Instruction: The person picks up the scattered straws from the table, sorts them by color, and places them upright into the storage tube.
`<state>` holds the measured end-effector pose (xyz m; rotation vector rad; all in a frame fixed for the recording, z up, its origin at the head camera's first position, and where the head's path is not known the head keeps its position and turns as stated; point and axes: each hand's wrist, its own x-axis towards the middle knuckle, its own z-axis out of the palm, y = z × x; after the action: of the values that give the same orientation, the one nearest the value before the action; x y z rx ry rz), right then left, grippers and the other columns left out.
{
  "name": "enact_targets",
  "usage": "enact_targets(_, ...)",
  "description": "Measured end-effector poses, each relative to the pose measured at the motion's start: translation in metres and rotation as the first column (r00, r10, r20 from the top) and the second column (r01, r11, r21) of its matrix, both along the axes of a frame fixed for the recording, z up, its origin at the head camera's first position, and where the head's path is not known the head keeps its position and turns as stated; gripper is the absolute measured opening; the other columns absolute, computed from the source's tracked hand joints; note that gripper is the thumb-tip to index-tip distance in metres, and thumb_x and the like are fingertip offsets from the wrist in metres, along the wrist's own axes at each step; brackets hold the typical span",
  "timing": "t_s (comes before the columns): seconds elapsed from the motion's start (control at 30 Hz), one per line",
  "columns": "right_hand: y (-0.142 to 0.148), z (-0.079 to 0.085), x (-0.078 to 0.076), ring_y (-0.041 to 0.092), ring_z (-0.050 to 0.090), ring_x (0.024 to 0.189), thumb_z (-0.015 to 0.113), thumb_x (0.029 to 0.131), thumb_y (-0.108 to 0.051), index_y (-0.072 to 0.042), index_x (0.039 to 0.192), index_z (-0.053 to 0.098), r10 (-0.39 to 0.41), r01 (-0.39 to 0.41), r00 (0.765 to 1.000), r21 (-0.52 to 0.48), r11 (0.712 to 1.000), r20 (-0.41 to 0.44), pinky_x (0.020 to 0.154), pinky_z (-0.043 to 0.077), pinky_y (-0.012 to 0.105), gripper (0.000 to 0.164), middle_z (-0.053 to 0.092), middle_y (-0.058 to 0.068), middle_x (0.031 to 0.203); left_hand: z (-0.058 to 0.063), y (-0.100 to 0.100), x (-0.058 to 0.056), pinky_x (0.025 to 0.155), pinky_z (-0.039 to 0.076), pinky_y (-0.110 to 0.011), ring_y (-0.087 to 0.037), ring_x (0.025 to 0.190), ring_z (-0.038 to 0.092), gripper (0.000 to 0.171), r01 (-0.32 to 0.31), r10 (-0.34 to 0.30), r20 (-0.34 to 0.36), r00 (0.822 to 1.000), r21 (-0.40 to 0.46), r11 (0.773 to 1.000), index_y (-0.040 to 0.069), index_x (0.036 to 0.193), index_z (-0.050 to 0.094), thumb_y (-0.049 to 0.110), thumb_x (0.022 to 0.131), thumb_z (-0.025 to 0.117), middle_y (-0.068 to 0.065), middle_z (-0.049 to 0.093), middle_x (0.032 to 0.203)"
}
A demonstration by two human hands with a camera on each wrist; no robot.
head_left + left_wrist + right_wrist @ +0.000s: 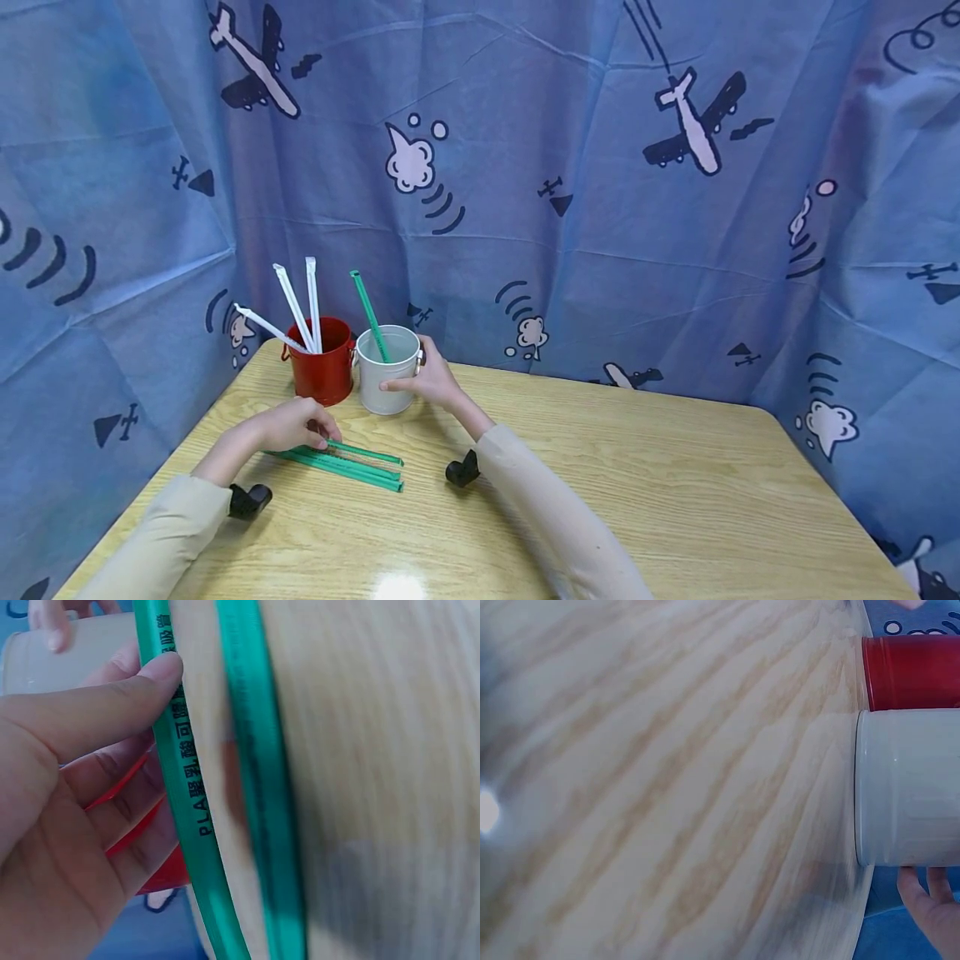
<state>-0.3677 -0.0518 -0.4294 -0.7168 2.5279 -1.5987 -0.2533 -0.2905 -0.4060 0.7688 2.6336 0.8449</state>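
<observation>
My left hand (288, 425) pinches a green-wrapped straw (182, 757) between thumb and fingers, low over the table. More green-wrapped straws (352, 470) lie side by side just below it; the wrapper in my fingers carries black print. A white bucket (384, 390) stands at the back left with one green straw (367, 310) leaning in it. My right hand (431, 379) grips this bucket's right side, thumb across the front and fingers round behind, partly hidden. Touching distance to its left, a red bucket (324, 377) holds several white-wrapped straws (294, 308).
The wooden table (637, 483) stretches away to the right of both arms. A blue curtain (510, 167) with printed planes hangs close behind the table and along its sides. Black wrist mounts (462, 469) stick out below both wrists.
</observation>
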Motion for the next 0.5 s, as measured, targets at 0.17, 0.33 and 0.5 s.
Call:
enact_targets(0.17, 0.0, 0.0, 0.002, 0.022, 0.05, 0.125, 0.087, 0.068, -0.021, -0.014, 0.143, 0.034, -0.002, 0.002, 1.0, -0.001, 1.0, 0.0, 0.104, 0.043, 0.042, 0.092, 0.051, 0.005, 0.137, 0.01, 0.001, 0.002, 0.072, 0.049, -0.02, -0.01, 0.079, 0.054, 0.015, -0.031, 0.034, -0.086, 0.996, 0.042, 0.999, 0.007, 0.1, 0.071, 0.003, 0.086, 0.066, -0.001, 0.068, 0.088)
enact_targets(0.33, 0.0, 0.001, 0.005, 0.023, 0.05, 0.125, 0.087, 0.069, -0.018, -0.012, 0.143, 0.034, 0.009, -0.009, 1.0, -0.007, 1.0, 0.007, 0.104, 0.043, 0.042, 0.091, 0.051, 0.007, 0.137, 0.017, 0.004, 0.004, 0.077, 0.051, -0.027, -0.014, 0.085, 0.055, 0.013, -0.106, 0.122, -0.208, 0.971, 0.088, 0.99, 0.008, 0.099, 0.066, 0.001, 0.087, 0.064, -0.002, 0.065, 0.092)
enact_targets(0.5, 0.001, 0.002, 0.002, 0.024, 0.05, 0.125, 0.086, 0.07, -0.019, -0.012, 0.143, 0.034, 0.009, -0.009, 1.0, -0.005, 1.0, -0.012, 0.103, 0.044, 0.044, 0.089, 0.051, 0.008, 0.137, 0.027, 0.008, 0.004, 0.076, 0.051, -0.03, -0.017, 0.085, 0.057, 0.013, -0.178, 0.221, -0.258, 0.941, 0.18, 0.967, 0.001, 0.101, 0.062, -0.003, 0.089, 0.06, -0.009, 0.064, 0.093)
